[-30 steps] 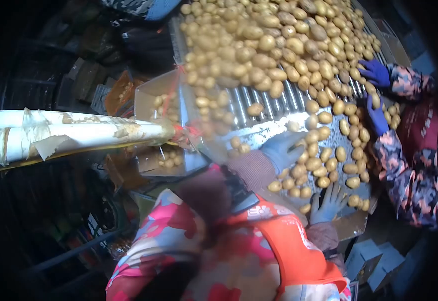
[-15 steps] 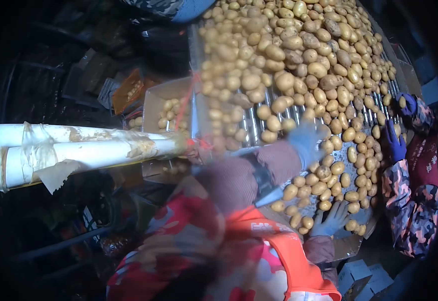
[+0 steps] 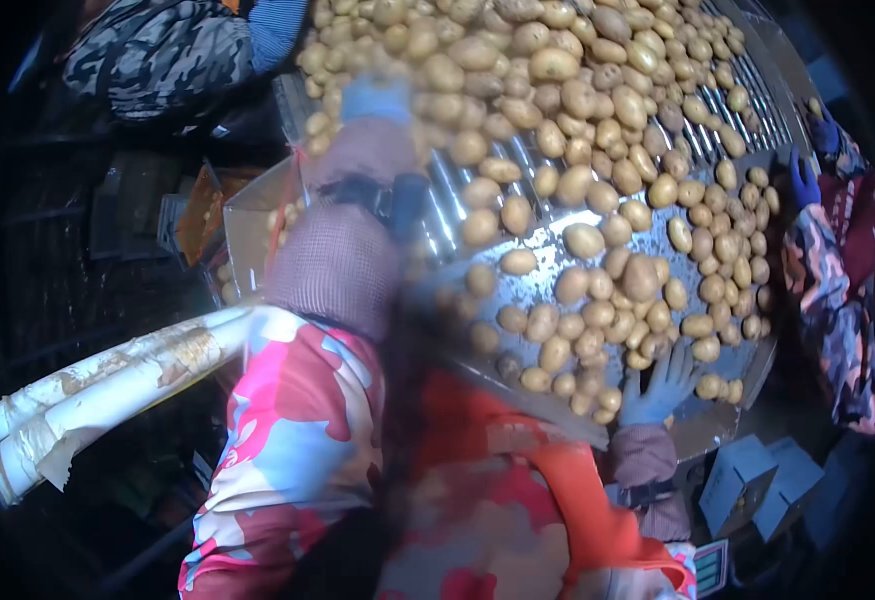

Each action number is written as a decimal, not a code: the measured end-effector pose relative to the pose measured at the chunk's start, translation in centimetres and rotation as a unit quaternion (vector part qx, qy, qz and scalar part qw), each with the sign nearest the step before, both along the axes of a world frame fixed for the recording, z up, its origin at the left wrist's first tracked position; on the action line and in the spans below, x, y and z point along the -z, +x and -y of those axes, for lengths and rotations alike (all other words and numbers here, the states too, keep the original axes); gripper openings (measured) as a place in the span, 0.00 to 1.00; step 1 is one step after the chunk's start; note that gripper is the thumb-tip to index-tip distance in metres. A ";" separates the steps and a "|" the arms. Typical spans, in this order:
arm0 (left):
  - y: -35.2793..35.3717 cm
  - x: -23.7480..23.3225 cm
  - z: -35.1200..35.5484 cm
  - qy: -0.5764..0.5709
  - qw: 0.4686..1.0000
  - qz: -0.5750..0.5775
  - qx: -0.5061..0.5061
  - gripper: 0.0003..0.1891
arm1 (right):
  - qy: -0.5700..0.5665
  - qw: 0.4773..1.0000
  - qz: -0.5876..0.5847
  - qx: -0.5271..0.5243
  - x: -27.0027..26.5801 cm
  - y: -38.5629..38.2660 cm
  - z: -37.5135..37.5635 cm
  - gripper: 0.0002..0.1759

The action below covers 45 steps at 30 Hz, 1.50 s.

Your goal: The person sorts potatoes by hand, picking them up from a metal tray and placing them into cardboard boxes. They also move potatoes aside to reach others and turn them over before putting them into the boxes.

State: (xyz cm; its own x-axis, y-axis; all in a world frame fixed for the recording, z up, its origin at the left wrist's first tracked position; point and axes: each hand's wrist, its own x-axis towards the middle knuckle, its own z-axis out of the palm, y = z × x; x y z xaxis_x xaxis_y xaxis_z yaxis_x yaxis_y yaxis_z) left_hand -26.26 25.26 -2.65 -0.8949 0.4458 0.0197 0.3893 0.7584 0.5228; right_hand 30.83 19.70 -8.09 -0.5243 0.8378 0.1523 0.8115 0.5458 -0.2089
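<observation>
My left hand [image 3: 377, 101], in a blue glove, reaches far forward to the left side of the potato heap [image 3: 552, 65]. It is blurred against the potatoes there, and I cannot make out its fingers or any hold. My right hand [image 3: 663, 388], also blue-gloved, lies with fingers spread at the near edge of the metal table [image 3: 547, 240]. Its fingertips are beside several loose potatoes [image 3: 647, 345], with nothing gripped. Between my hands, potatoes lie scattered over the wet metal and the rollers [image 3: 440, 215].
White taped pipes [image 3: 147, 375] jut in from the left, near a cardboard box [image 3: 257, 210] and an orange crate [image 3: 200, 215] of potatoes. A co-worker's purple glove [image 3: 805, 178] is at the right edge. Another person's camouflage clothing [image 3: 162, 55] shows upper left. Pale boxes [image 3: 737, 485] stand lower right.
My left hand has swept forward and left, from the table's middle to the heap's left side. More bare metal and rollers show. The view has shifted; my right hand stays spread at the near edge.
</observation>
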 end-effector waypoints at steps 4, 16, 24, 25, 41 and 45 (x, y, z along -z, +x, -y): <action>6.0 3.1 0.9 0.060 0.996 -0.033 0.052 0.24 | 0.039 0.999 0.010 0.002 0.3 0.1 0.1 0.42; 23.8 -4.7 15.6 0.191 0.811 0.483 0.269 0.27 | -0.036 0.978 -0.202 0.025 -2.8 -3.7 -2.2 0.37; 29.3 -7.6 19.7 0.347 0.502 0.791 -0.033 0.19 | -0.341 0.916 -0.211 0.010 -7.8 -14.5 -5.7 0.36; 29.3 -7.2 19.6 0.359 0.521 0.774 -0.031 0.20 | -0.452 0.843 -0.284 0.062 -10.0 -14.9 -4.2 0.35; 24.9 2.5 24.1 0.360 0.573 0.732 -0.076 0.16 | -0.144 0.974 -0.054 -0.168 -7.9 -15.3 -11.2 0.24; 24.7 -0.3 23.3 0.334 0.640 0.688 -0.067 0.18 | -0.028 0.956 0.185 -0.228 -4.8 -18.9 -8.8 0.36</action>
State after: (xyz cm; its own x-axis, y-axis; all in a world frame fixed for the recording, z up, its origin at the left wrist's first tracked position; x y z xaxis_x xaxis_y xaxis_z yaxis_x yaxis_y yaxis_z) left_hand -1.53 1.97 -2.36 -0.2980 0.6665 -0.6833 -0.8345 0.1657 0.5256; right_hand 11.90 28.47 -3.32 -0.8458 0.5113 -0.1523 0.5162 0.8564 0.0079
